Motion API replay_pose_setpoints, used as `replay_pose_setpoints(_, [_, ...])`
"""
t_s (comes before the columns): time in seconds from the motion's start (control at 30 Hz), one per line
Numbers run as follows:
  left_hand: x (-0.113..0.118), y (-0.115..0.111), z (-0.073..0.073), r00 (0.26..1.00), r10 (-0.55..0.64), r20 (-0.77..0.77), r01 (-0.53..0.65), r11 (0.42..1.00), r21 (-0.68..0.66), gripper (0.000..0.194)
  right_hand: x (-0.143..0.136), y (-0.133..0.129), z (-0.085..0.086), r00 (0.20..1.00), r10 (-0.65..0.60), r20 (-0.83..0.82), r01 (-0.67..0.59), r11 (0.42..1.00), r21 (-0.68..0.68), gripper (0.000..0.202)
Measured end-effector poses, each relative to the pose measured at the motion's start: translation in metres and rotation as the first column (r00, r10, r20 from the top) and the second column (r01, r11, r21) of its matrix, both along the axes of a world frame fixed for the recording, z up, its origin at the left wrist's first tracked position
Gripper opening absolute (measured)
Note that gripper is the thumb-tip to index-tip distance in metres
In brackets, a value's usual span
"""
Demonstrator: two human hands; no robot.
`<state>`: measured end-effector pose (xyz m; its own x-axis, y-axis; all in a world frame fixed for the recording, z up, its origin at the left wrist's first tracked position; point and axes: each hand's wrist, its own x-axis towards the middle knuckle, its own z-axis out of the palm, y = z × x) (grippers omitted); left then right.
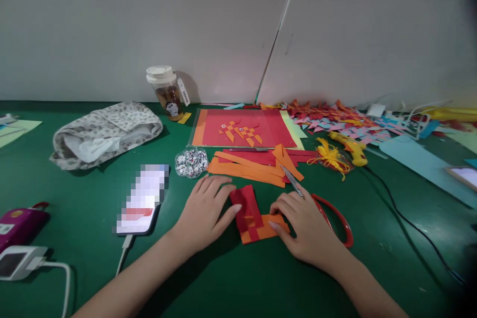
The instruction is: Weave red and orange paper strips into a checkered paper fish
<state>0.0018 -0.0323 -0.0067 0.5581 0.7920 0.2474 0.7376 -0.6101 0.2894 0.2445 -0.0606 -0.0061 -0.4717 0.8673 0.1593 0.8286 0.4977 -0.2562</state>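
In front of me lies a small woven piece of red and orange paper strips [250, 214], the red part pointing away and the orange part reaching right. My left hand [208, 211] is at its left side, fingers stretched out and thumb tip by the edge of the red paper. My right hand [303, 223] has its thumb and fingers closed on the orange end. Scissors with red handles [345, 223] lie partly under that hand, their blades [292, 181] showing beyond the knuckles. Just past the hands are loose orange strips [246, 169] and red strips [298, 157].
Behind the strips, a red sheet [208, 131] in a clear sleeve carries two woven paper fish [246, 133]. Googly eyes [191, 162], a phone [143, 198], a cup [167, 93] and a cloth item [108, 134] are left. Yellow cord [330, 157], a glue gun [350, 148] and paper pieces [335, 117] are right.
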Motion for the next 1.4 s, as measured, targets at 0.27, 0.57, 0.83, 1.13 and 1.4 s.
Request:
replay_pose_setpoints(0.27, [0.010,-0.024,0.009,0.998,0.002,-0.061,-0.016,0.974,-0.225,0.059,-0.005,-0.004,0.005,0.998,0.035,-0.052,-0.036,0.999,-0.028,0.022])
replay_pose_setpoints(0.57, [0.012,-0.025,0.005,0.997,0.037,-0.069,-0.056,0.953,-0.298,0.052,-0.007,-0.004,0.003,0.999,0.023,-0.040,-0.027,0.995,-0.093,0.033])
replay_pose_setpoints(0.83, [0.014,-0.025,0.005,0.999,0.014,-0.050,-0.030,0.942,-0.334,0.030,-0.007,-0.003,0.001,0.997,0.054,-0.046,-0.056,0.997,-0.061,0.027])
replay_pose_setpoints(1.13, [0.010,-0.023,0.002,1.000,-0.001,-0.021,-0.006,0.945,-0.328,0.035,-0.008,-0.001,0.001,0.999,0.031,-0.036,-0.032,0.999,-0.037,0.033])
replay_pose_setpoints(1.4, [0.009,-0.020,-0.001,1.000,0.005,0.009,-0.002,0.938,-0.348,0.037,-0.007,0.000,-0.001,0.999,0.018,-0.047,-0.021,0.998,-0.060,0.034])
